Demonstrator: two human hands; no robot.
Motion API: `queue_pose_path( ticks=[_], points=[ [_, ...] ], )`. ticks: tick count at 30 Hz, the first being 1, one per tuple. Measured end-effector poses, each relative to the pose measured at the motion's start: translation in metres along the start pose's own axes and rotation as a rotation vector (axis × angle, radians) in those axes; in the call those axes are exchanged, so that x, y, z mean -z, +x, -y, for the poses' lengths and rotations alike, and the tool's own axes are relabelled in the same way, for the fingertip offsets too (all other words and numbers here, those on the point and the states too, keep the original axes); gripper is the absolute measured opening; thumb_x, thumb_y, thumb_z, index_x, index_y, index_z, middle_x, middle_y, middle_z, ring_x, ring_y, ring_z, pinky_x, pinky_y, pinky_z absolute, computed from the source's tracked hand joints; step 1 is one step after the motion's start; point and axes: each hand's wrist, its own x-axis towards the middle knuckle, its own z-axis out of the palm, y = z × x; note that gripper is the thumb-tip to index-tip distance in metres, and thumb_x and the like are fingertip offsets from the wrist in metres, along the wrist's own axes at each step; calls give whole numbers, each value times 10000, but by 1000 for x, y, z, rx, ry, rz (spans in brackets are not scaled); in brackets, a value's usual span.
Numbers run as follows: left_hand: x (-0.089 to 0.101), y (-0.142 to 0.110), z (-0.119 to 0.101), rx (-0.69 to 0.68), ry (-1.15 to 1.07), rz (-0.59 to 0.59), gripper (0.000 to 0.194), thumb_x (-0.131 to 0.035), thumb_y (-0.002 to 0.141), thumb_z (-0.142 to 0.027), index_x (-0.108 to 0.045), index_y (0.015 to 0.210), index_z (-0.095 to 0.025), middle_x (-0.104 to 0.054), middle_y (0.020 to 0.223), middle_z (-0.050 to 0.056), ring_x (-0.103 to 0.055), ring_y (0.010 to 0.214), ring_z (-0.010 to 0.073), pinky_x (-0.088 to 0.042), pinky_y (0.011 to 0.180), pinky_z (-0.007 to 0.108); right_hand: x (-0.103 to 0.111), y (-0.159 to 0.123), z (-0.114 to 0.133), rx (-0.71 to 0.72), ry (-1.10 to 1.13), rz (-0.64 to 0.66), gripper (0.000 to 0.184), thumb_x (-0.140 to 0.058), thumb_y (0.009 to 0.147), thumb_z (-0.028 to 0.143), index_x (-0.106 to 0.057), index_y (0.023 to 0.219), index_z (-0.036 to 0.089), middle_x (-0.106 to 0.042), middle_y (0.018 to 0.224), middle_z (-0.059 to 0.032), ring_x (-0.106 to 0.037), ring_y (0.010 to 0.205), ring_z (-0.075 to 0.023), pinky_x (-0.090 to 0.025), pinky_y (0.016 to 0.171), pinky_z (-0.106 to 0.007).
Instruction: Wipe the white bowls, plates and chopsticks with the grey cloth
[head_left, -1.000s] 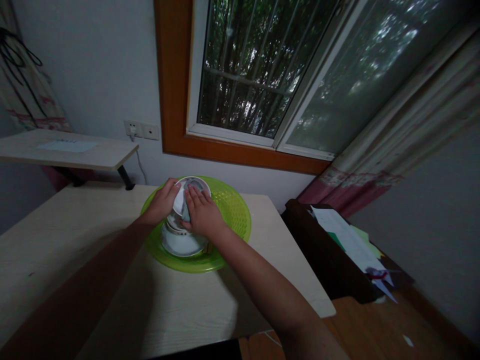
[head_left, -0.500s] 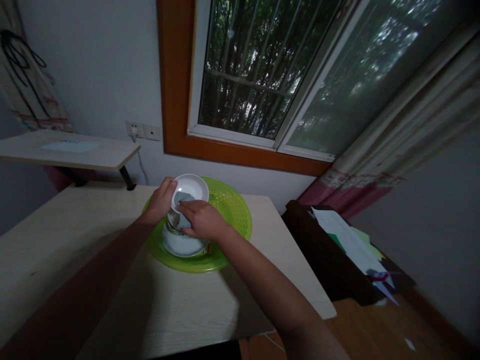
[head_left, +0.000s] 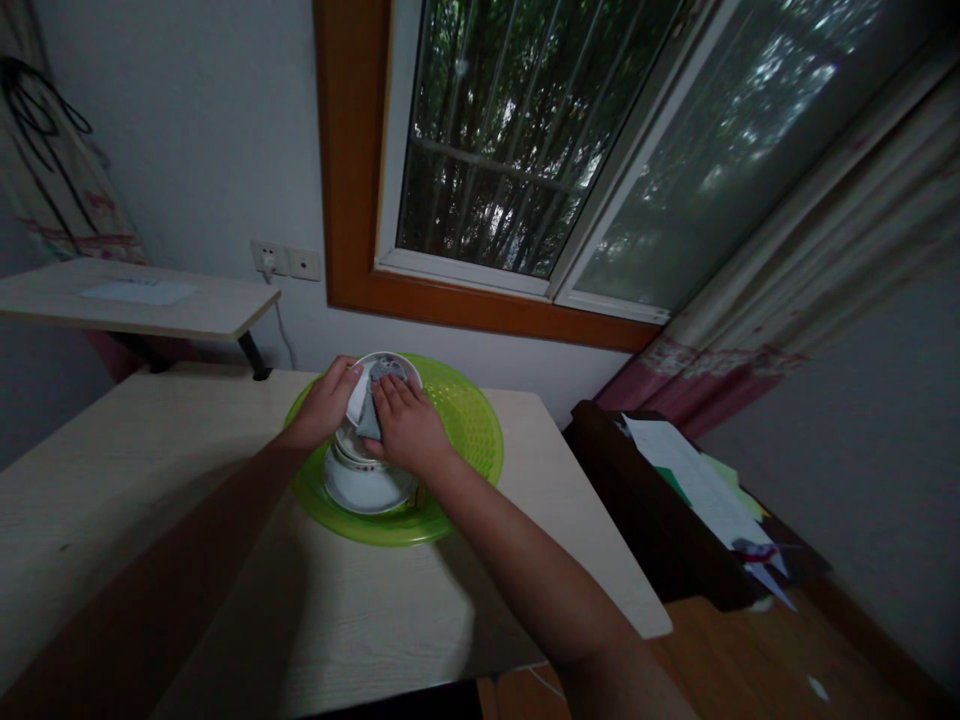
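My left hand (head_left: 328,402) grips a white bowl (head_left: 358,398) by its left rim, tilted so its inside faces me. A grey cloth (head_left: 369,414) lies against the inside of the bowl, under my right hand (head_left: 409,424), whose fingers press it flat to the surface. Below, other white dishes (head_left: 367,490) stand stacked in a green plastic basket (head_left: 480,425); one has a patterned band. My right hand hides part of the bowl and stack.
The basket rests on a pale wooden table (head_left: 375,610). A raised shelf (head_left: 225,308) with a paper on it stands at the left. Beyond the table's right edge, papers (head_left: 690,480) lie on a dark piece of furniture. A window (head_left: 517,140) is behind.
My right hand has moved slightly up and right with the cloth, its fingers now pointing up into the bowl. The bowl has tilted and shifted a little to the right.
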Motion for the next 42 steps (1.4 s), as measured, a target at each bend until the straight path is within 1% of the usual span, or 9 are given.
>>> queue_pose_path(
  ticks=[5,9,13,17,22,27,35,39,42],
  points=[
    [3,1,2,56,-8,-138,388,-395,944,-575,-582,1002,-240,-646,887,21,-598,815,218,-434,708,316,10,2,2,-5,-34,56,547,-666,866,489,-620,1191,51,-662,1223,-219,-579,1182,-324,-367,1097,-438],
    [3,0,3,79,-30,-170,389,-416,929,-585,-574,1018,-242,-635,874,22,-587,801,220,-429,681,312,15,1,3,72,12,109,378,-665,871,475,-665,1010,124,-720,1016,-144,-644,1003,-296,-440,967,-437],
    [3,1,4,87,-49,-158,380,-415,924,-581,-567,1025,-248,-639,891,24,-586,808,223,-447,702,321,9,-1,-3,144,167,102,458,-653,868,401,-602,1248,149,-703,1189,-133,-642,1091,-265,-442,994,-405],
    [2,2,7,85,-31,-147,373,-379,940,-582,-558,1006,-261,-625,878,22,-588,828,225,-455,758,341,1,-3,-6,263,347,54,677,-592,868,362,-392,1480,151,-535,1471,-138,-514,1339,-229,-385,1116,-379],
    [1,4,12,58,-55,-97,380,-366,947,-595,-550,1026,-272,-617,873,10,-594,823,212,-461,796,347,1,-3,-1,310,396,31,809,-567,865,371,-242,1549,87,-339,1600,-179,-306,1496,-221,-307,1195,-389],
    [1,5,14,74,-61,-40,390,-359,948,-605,-544,1029,-272,-614,869,4,-598,822,210,-464,807,352,4,-4,-1,273,401,49,829,-569,890,414,-204,1568,107,-318,1611,-175,-352,1474,-233,-346,1173,-400],
    [3,0,4,43,-67,-110,387,-381,940,-584,-573,1021,-257,-634,911,18,-595,844,219,-462,742,327,14,-2,-4,205,300,55,539,-453,977,578,-615,1303,180,-706,1241,-88,-660,1114,-217,-459,983,-332],
    [4,1,0,43,-24,-103,404,-409,933,-564,-609,1034,-227,-670,936,32,-608,859,225,-456,754,323,15,2,-7,108,122,100,533,-378,1023,555,-733,1023,156,-754,991,-116,-682,985,-222,-429,979,-380],
    [4,3,0,33,-4,-72,417,-423,930,-559,-631,1046,-217,-687,947,38,-614,865,227,-452,770,323,12,3,-9,5,34,45,541,-380,1026,541,-735,1001,133,-741,1049,-148,-655,1059,-249,-341,1103,-454]
  ],
)
